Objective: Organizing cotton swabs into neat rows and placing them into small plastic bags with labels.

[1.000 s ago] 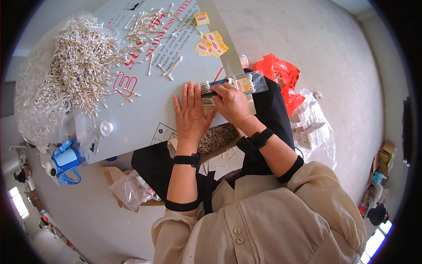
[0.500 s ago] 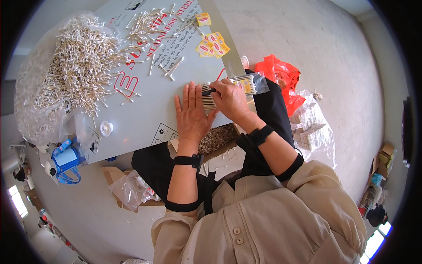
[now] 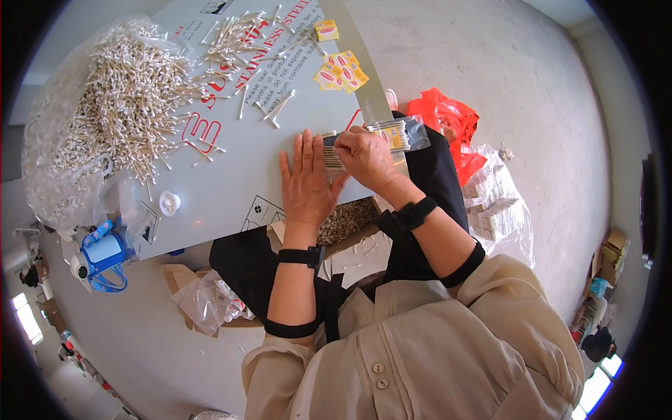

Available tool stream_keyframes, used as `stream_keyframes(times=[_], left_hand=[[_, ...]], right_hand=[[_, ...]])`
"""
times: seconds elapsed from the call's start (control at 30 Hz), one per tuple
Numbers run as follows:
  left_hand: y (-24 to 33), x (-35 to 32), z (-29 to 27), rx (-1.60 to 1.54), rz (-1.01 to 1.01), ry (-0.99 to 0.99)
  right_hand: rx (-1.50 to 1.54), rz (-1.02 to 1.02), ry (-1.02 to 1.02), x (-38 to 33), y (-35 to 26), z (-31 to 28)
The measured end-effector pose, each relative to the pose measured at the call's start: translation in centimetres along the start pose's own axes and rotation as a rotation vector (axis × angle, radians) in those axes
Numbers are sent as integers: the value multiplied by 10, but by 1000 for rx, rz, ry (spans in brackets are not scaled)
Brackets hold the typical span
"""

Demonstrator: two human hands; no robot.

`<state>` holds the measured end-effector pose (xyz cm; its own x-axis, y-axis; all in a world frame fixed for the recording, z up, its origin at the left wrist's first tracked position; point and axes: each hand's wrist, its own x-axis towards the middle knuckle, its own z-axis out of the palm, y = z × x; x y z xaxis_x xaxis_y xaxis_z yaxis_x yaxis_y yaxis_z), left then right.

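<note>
My left hand (image 3: 308, 182) lies flat on the table with its fingers stretched out and nothing gripped. Its thumb and index finger border a row of cotton swabs (image 3: 332, 162) laid side by side. Over the right end of that row, my right hand (image 3: 366, 158) is closed, its fingers curled together; what they hold is hidden under them. Just beyond its knuckles lies a bundle of cotton swabs (image 3: 399, 138) with a yellow label card (image 3: 387, 136), partly in a clear plastic bag (image 3: 418, 133) at the table's right edge.
A large clear bag of cotton swabs (image 3: 129, 98) covers the table's left side. Loose swabs (image 3: 234, 38) and yellow cards (image 3: 341, 71) lie farther back. A small white round tub (image 3: 169, 203) stands near the front edge. Below are an open box (image 3: 350, 222) and a red bag (image 3: 444, 119).
A dark object that showed at my right fingertips is now out of sight under the hand. The left hand stays almost in place.
</note>
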<state>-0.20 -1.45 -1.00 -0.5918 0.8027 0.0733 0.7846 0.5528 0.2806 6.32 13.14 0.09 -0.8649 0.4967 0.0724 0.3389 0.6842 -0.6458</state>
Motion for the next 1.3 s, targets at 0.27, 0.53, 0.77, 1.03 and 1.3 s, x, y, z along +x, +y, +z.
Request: stream_keyframes(times=[0.27,0.53,0.77,1.03,1.3], left_hand=[[0,-1,3,-12,15,29],[-1,-2,2,29,31,11],[-1,-2,2,-13,10,28],[-1,0,5,-1,5,53],[0,1,6,6,-13,60]], right_hand=[[-14,-190,29,42,10,10],[-10,-338,10,88,10,-3],[15,-404,-113,-4,16,-39],[115,19,49,-32,4,-14],[11,104,-18,-29,-2,-7]])
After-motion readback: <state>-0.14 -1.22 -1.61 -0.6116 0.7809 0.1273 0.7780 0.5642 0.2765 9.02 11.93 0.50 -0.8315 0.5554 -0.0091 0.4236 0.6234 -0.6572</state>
